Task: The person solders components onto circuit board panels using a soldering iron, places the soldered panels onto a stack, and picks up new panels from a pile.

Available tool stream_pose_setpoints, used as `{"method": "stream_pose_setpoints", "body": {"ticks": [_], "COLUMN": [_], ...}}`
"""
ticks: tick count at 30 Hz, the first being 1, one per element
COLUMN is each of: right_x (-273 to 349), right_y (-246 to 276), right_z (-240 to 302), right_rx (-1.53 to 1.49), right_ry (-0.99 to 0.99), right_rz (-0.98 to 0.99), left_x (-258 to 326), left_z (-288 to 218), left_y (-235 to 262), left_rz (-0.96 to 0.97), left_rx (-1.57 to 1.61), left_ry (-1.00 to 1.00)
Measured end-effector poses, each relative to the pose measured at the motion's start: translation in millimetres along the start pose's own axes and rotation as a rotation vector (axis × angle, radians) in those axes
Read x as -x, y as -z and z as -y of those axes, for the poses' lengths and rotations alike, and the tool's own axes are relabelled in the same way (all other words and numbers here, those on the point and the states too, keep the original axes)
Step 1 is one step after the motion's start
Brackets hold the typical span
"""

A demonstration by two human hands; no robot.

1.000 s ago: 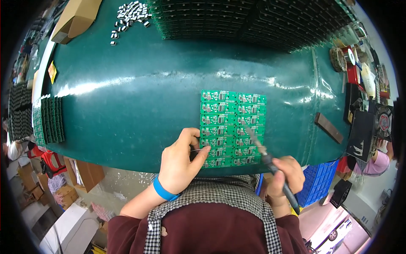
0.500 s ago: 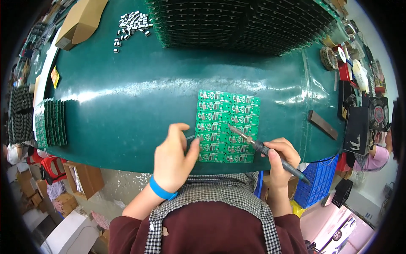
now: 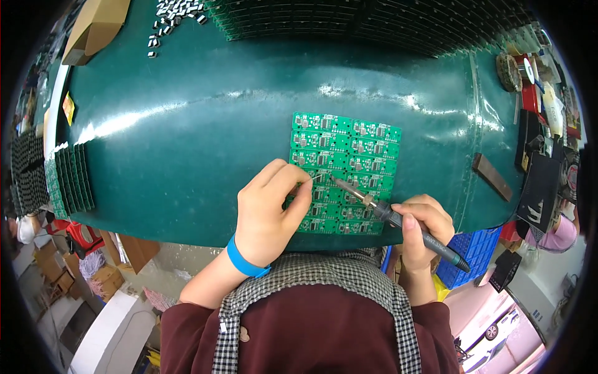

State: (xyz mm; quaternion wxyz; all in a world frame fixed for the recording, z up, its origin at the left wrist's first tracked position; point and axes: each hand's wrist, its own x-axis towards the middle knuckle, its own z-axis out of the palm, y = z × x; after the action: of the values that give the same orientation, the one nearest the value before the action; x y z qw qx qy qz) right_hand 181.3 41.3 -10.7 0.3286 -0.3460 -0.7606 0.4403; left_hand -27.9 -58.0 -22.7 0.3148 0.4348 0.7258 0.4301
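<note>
A green circuit board panel [image 3: 321, 142], made up of several small boards in two columns, lies flat on the table before me. My right hand [image 3: 425, 229] grips a soldering iron [image 3: 397, 217] by its dark handle, its tip at the panel's middle. Between the thumb and forefinger of my left hand [image 3: 269, 198] is a thin silvery solder wire [image 3: 317, 177], its end close to the iron's tip. That hand covers part of the panel's left edge. Whether tip and wire touch is too small to tell.
Racked circuit boards [image 3: 349, 23] stand along the far side; more stand upright in a stack [image 3: 73, 181] at left. Small black-and-white parts [image 3: 179, 9] lie near a cardboard box [image 3: 99, 26]. A dark bar [image 3: 492, 176] rests at right. A blue crate [image 3: 468, 257] stands below the table edge.
My left hand has moved right, over the panel's left edge, bringing the wire close to the iron's tip. The iron has shifted slightly. The whole view has tilted toward the near side.
</note>
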Motion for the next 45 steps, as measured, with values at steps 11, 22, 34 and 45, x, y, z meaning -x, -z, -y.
{"method": "stream_pose_setpoints", "body": {"ticks": [11,22,34,45], "right_x": [-1,1,-18,-150], "right_y": [-2,-3,95,234], "right_z": [-1,4,-43,-139], "right_rx": [-0.028,0.024,0.457,-0.171], "right_ry": [0.028,0.080,0.079,0.067], "right_rz": [0.056,0.011,-0.784,-0.664], "left_x": [-2,2,14,46], "left_z": [1,-1,17,13], "left_y": [-6,3,2,115], "left_rz": [-0.007,-0.108,0.124,-0.378], "left_rx": [-0.214,-0.283,0.242,0.535], "left_ry": [-0.149,-0.069,0.244,0.126]}}
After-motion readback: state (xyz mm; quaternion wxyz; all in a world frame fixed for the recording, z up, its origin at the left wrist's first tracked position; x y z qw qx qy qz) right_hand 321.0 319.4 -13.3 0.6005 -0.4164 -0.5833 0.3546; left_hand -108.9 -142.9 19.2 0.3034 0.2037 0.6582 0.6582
